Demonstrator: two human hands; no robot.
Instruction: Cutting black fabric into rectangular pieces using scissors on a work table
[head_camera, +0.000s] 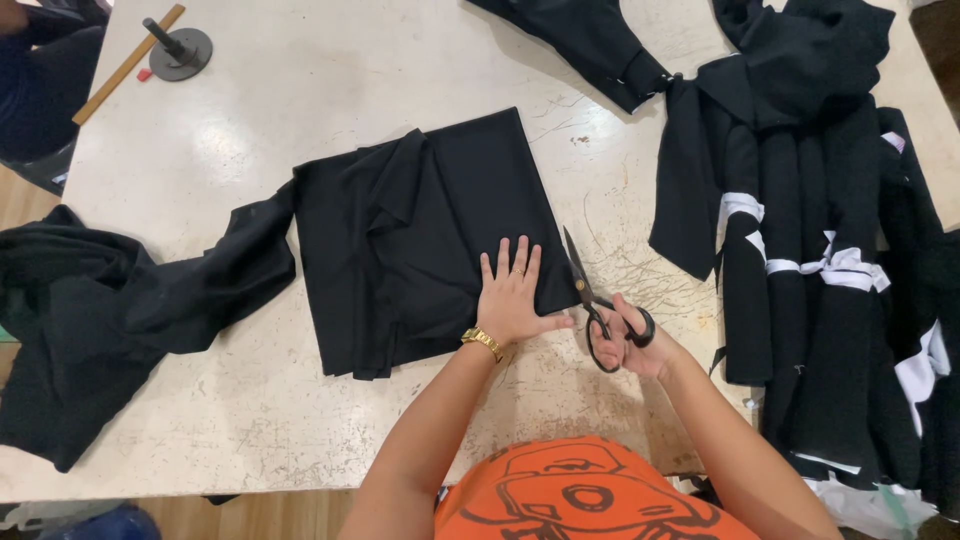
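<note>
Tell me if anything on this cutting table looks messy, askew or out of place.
Mostly tidy. The folded black fabric under the left hand is rumpled along its left side, and its tail spills off the table edge. The right hand holds scissors beside the fold.

Single head-worn camera, looking steeply down from above the person's chest onto the worn white desk (250, 120), at arm's length; no second view.

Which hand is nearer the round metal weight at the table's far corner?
Left. The left hand lies flat on the folded black cloth, nearer the weight; the right hand holds scissors farther away.
</note>
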